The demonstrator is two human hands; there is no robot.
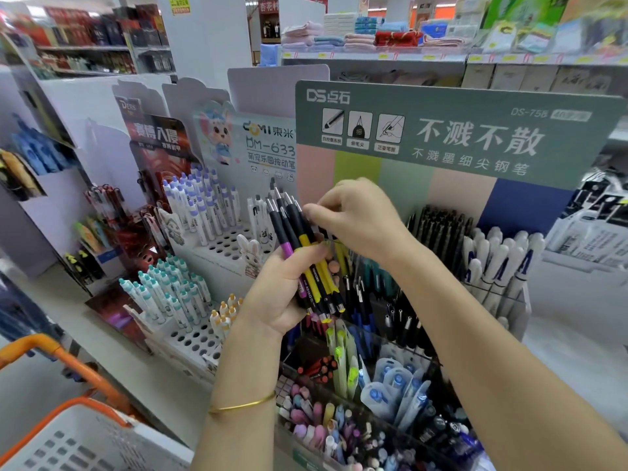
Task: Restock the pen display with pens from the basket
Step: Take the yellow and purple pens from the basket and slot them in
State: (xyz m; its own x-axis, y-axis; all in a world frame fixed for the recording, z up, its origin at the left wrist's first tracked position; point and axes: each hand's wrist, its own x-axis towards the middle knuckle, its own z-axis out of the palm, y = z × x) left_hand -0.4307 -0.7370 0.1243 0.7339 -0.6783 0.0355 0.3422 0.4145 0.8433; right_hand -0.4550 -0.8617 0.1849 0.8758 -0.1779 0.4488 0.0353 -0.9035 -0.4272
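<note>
Below the green sign (458,130), in front of its lower edge, the left hand (282,294) grips a bundle of pens (299,253) - fingers and thumb wrapped round the lower barrels. The pens stand nearly upright, leaning a little left, with silver clickers at the top and tips pointing down. Their upper halves are black; the lower halves are yellow on some and purple on at least 1.

The right hand (356,222), also just under the sign, has its fingers curled, and thumb and forefinger pinch the black upper barrel of a pen at the right side of the bundle. Which pen exactly cannot be told.

The bundle hangs above the pen display (390,341), the clear compartmented stand directly below the sign, and touches nothing in it. The compartments hold black, blue, pastel and highlighter-type pens - white pens (499,263) fill the one under the sign's right end.

Far below and to the left of the sign is the basket (61,413), white with an orange rim and handle; what it holds is out of view. A thin gold bangle (244,404) circles the left wrist.
</note>
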